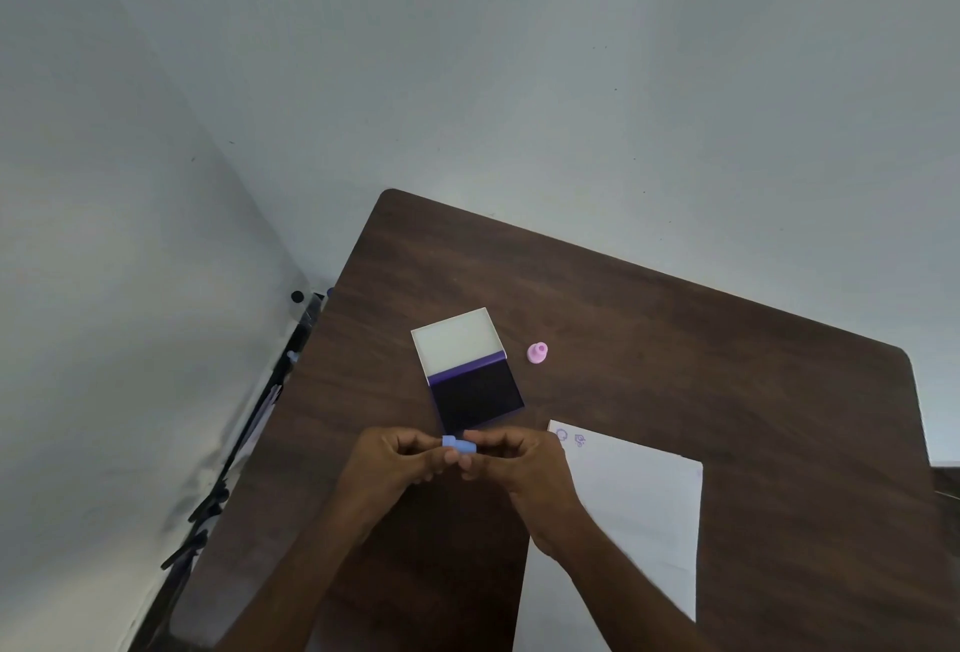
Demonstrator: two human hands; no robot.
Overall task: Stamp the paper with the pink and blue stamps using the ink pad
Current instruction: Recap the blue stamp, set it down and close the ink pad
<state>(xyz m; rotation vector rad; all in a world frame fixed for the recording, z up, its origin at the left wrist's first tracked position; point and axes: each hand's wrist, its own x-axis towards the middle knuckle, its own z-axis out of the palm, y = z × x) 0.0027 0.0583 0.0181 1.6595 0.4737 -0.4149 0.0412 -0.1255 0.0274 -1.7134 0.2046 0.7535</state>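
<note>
The fingers (pixel 431 443) of the left hand (pixel 387 469) and right hand (pixel 511 464) are pinching the blue stamp (pixel 458 444) between them, lying sideways, probably to check its face before inking. The open ink pad (pixel 475 399) is lying just beyond the fingers, within easy reach. The pink stamp (pixel 537 353) is standing farther out, parked. The paper (pixel 639 506), bearing two prints at its corner, is lying to the right on the bench (pixel 675 339).

No readable text or numbers anywhere. Two small purple stamped marks can be made out at the paper's (pixel 639 495) top corner, possibly little pictures, too blurry to tell.
</note>
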